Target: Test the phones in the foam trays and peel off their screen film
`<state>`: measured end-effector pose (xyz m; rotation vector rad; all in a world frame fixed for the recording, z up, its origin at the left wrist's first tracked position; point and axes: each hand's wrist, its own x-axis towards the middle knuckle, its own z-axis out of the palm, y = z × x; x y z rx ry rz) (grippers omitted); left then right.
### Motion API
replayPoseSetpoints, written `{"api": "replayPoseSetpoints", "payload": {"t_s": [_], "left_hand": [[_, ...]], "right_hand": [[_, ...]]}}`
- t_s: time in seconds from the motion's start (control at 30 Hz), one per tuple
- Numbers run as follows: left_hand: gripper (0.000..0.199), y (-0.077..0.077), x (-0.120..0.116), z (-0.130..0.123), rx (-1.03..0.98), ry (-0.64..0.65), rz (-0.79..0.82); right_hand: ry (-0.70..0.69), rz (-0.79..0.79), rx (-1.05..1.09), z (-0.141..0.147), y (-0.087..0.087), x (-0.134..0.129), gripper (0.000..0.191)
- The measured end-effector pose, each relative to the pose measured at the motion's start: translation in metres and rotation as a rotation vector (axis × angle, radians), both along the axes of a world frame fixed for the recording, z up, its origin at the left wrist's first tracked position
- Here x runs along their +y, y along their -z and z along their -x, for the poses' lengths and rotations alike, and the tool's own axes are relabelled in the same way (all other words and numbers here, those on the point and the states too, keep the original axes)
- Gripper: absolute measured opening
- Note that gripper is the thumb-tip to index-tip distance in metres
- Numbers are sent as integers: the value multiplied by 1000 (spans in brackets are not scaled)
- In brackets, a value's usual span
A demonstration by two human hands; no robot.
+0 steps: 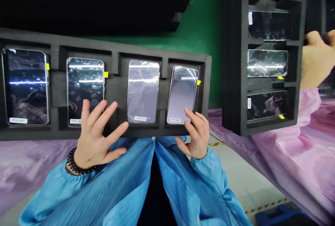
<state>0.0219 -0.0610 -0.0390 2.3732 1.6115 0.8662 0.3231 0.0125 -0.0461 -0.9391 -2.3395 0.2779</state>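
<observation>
- Nearest: blue smock, at the near side of the black tray (reference for all places below).
- Left hand: over the tray's near rim, left of its middle. Fingers spread, gripping nothing. Fingertips overlap the lower part of the second phone from the left; contact unclear.
- Right hand: at the tray's near right corner. Fingers loosely curved, thumb apart, not closed on anything. Fingertips by the lower right edge of the rightmost phone; touching or just above, unclear.
- Rightmost phone: in the tray's right-end compartment, screen up, slightly askew. White label toward the near rim, yellow tab on the right side.
- Handling (judgement): fairly light, stiff, slick-faced; glass fragile. Best hold: both long edges, using the tray's side cut-outs for finger room, without pressing the screen.
- Third phone and leftmost phone: also screen up in the tray.
- Right of the tray: second tray with more phones; past it, a co-worker's hand.
- Beyond the tray's far rim: green surface, dark stack.
</observation>
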Motion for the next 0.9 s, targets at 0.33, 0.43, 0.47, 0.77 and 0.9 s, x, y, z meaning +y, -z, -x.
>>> {"api": "replayPoseSetpoints", "payload": {"t_s": [0.33,0.43,0.47,0.77,0.9], "left_hand": [[64,1,2,-1,16,-12,16],[65,2,1,-1,10,-15,10],[65,2,1,-1,2,-14,8],[61,-2,1,-4,62,-15,68],[63,-1,1,-2,7,-20,18]], "right_hand": [[12,4,-38,0,-2,0,50],[9,2,-29,-1,-1,0,55],[9,-1,-29,-1,-1,0,55],[1,2,-84,0,-3,0,43],[-3,16,-24,-1,-2,0,57]]}}
